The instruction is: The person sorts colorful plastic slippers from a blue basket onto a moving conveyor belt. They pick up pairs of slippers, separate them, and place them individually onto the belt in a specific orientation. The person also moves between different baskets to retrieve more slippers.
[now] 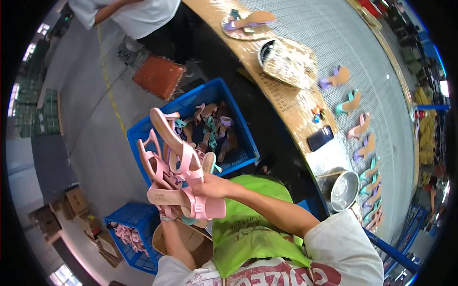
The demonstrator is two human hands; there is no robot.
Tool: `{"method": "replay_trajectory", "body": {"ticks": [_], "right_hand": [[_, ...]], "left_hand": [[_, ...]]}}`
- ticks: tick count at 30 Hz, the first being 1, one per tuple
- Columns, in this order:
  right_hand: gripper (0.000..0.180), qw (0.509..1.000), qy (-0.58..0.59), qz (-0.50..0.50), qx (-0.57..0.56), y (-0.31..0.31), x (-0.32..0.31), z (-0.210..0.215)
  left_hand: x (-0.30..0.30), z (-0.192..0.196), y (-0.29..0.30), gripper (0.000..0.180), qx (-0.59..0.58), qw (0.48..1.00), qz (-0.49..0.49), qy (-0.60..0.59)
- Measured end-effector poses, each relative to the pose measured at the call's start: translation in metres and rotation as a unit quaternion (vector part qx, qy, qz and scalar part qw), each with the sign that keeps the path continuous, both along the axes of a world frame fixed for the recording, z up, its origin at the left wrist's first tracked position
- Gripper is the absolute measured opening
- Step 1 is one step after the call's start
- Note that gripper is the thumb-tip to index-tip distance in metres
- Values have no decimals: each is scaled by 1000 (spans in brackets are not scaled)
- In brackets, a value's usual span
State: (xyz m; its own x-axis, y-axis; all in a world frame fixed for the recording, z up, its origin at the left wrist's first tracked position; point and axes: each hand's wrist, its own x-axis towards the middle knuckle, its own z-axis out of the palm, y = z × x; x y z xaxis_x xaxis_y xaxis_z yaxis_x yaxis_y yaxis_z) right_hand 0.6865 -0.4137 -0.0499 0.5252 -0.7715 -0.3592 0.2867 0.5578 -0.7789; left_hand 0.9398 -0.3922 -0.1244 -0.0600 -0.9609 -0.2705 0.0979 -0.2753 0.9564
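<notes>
Several pink heeled sandals (183, 155) with buckled straps are bunched in front of me, above the near-left side of a blue plastic crate (241, 117). My right hand (210, 186) is closed on the pink sandals at their right side. From below, my left hand (168, 215) reaches into the bunch and holds it; the sandals cover most of its fingers. One pink sandal (167, 196) lies crosswise, nearest to me, its tan insole facing up. Inside the crate, loose sandals (210, 126) in teal, lilac and pink lie in a heap.
Right of me runs a wooden bench edge (286, 112) with a phone (319, 138), a metal bowl (344, 190) and a glue-crusted container (291, 62). Beyond it, sandals (360, 126) line a mesh conveyor (377, 95). A second blue crate (136, 214) stands lower left. Another person (138, 19) is at the far left.
</notes>
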Motion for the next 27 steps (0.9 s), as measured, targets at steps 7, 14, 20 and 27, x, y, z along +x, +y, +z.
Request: {"method": "replay_trajectory", "body": {"ticks": [7, 14, 20, 27], "right_hand": [[54, 997, -12, -45, -60, 43, -68, 16], [52, 986, -20, -133, -95, 88, -181, 74], [55, 974, 25, -208, -80, 117, -262, 110], [31, 903, 23, -418, -101, 118, -331, 103]], "left_hand": [[-89, 48, 29, 67, -51, 997, -33, -41], [-196, 77, 39, 67, -180, 976, -105, -70], [-297, 121, -2, 69, -253, 947, -200, 1], [-419, 167, -44, 71, -144, 901, -345, 218]]}}
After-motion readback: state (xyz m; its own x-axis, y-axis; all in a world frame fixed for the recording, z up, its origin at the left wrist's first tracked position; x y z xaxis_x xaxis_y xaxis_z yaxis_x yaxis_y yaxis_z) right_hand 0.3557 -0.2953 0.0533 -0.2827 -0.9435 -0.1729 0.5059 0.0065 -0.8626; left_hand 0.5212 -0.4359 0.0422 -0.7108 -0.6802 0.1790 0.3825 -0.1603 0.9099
